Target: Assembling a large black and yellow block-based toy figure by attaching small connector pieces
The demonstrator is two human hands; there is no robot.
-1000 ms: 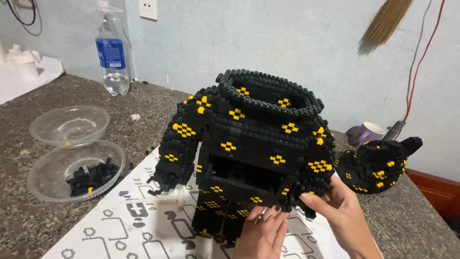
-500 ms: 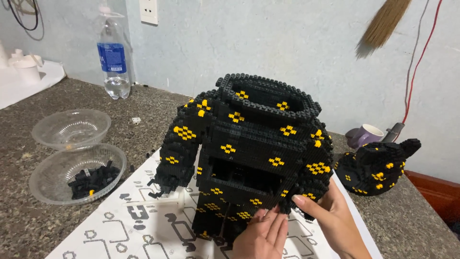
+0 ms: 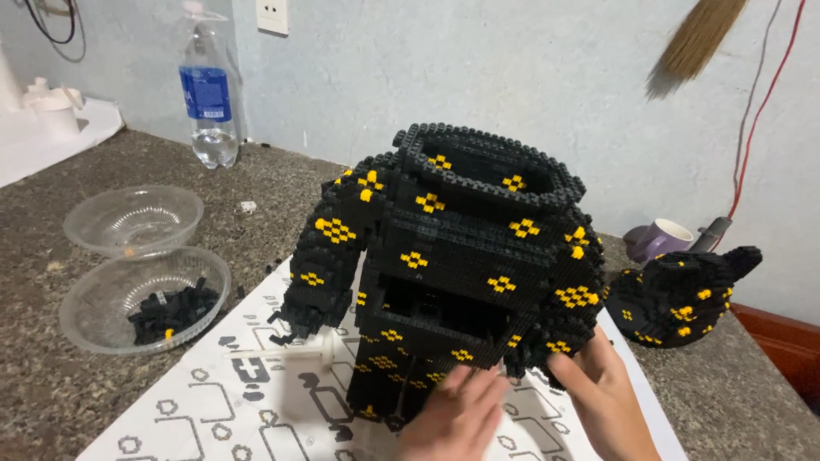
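Both hands press open-fingered on the black brick figure point(image 3: 461, 273), gripping nothing: left hand point(image 3: 457, 418) at its lower front, right hand point(image 3: 602, 401) under its arm, steadying it upright on the printed sheet point(image 3: 213, 410). Farther left, two bowls point(image 3: 145, 294); beyond, a bottle point(image 3: 207, 102).

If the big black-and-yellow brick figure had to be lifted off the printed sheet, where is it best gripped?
Probably by the blocky torso of the brick figure, one hand on each flank just under the shoulders, coming in from the sides. The arms hang loose and end in thin claws, the open collar rim is only a narrow ring of bricks, and the front has a hollow opening. The left hand and right hand are already at its base.
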